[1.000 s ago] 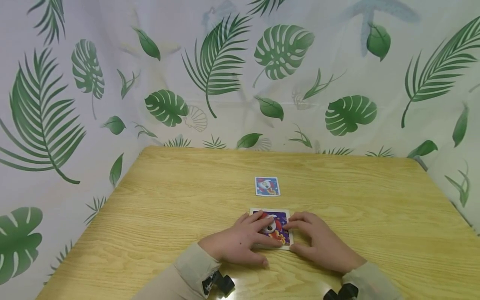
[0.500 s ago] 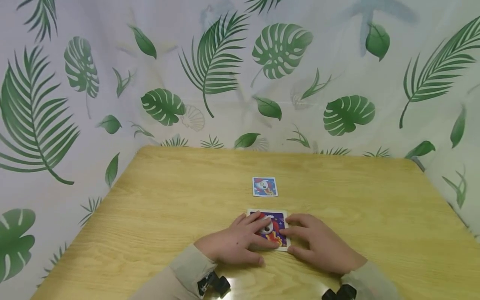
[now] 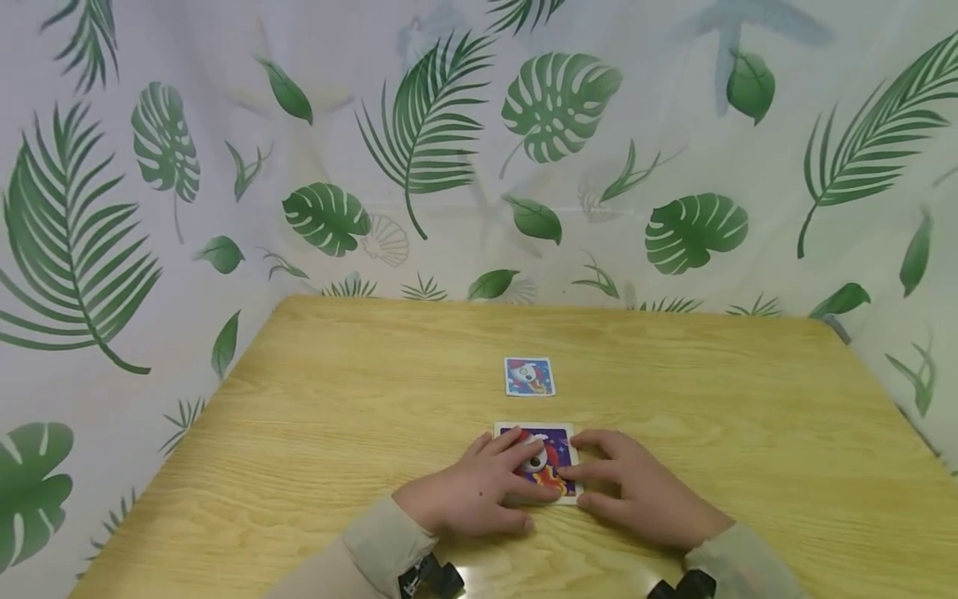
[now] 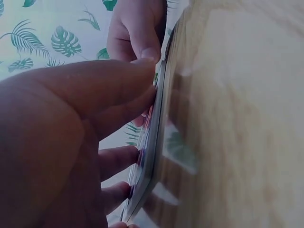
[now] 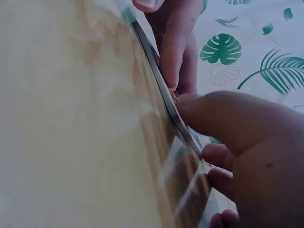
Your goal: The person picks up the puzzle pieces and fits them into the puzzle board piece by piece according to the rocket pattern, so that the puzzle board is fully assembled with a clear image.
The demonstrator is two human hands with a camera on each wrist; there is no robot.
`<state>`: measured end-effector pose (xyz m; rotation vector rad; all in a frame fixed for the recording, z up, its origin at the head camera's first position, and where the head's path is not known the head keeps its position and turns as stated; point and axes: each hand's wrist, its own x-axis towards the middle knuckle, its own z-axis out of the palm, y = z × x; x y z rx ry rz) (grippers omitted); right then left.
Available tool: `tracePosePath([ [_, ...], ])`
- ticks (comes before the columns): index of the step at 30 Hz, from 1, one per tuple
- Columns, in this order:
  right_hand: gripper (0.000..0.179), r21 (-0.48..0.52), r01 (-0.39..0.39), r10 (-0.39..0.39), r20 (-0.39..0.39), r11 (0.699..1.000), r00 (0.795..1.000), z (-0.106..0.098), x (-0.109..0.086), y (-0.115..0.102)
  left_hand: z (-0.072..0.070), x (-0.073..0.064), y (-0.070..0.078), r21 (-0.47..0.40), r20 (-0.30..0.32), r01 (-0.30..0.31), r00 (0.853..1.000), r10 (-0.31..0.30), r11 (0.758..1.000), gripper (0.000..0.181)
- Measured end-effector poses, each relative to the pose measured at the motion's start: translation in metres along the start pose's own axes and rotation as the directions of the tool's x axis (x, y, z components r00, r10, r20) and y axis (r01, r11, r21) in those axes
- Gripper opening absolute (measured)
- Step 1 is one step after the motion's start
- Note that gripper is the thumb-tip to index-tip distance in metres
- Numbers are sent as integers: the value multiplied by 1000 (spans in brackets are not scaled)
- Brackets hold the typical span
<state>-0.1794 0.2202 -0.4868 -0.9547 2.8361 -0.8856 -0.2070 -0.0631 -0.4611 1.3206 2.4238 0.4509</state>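
A square picture board (image 3: 552, 449) lies on the table before me, showing a red and white cartoon rocket with an orange flame on purple, framed by a white border. My left hand (image 3: 482, 491) rests across its left half with fingers spread, hiding part of the picture. At the right edge, my right hand (image 3: 636, 491) touches the board with bent fingers. One of its fingertips lies on the picture, and its thumb is at the near right corner. The left wrist view shows the board's pale edge (image 4: 154, 137) with fingertips along it; the right wrist view shows the thumb (image 5: 204, 107) at the edge.
Beyond the board lies a smaller square card (image 3: 530, 377) with a similar rocket picture on light blue. The wooden table (image 3: 359, 374) ends at a white curtain (image 3: 464, 233) with green leaf prints.
The right hand's fingertip on the picture has slid slightly towards the near edge. The left hand and both pictures keep their places; the whole view has shifted a little.
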Motion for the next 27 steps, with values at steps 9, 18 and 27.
tracePosePath([
  [9,45,-45,-97,92,-110,994,990,6,13,0,-3,2,-6,4,-12,-21,1000,21,1000,48],
  [18,64,-135,-179,167,-100,975,981,11,13,-5,-2,2,-14,-35,-154,212,964,-215,977,73],
  [27,65,-128,-212,208,-50,969,977,17,12,-6,0,-7,-29,-80,-143,336,928,-344,938,86],
])
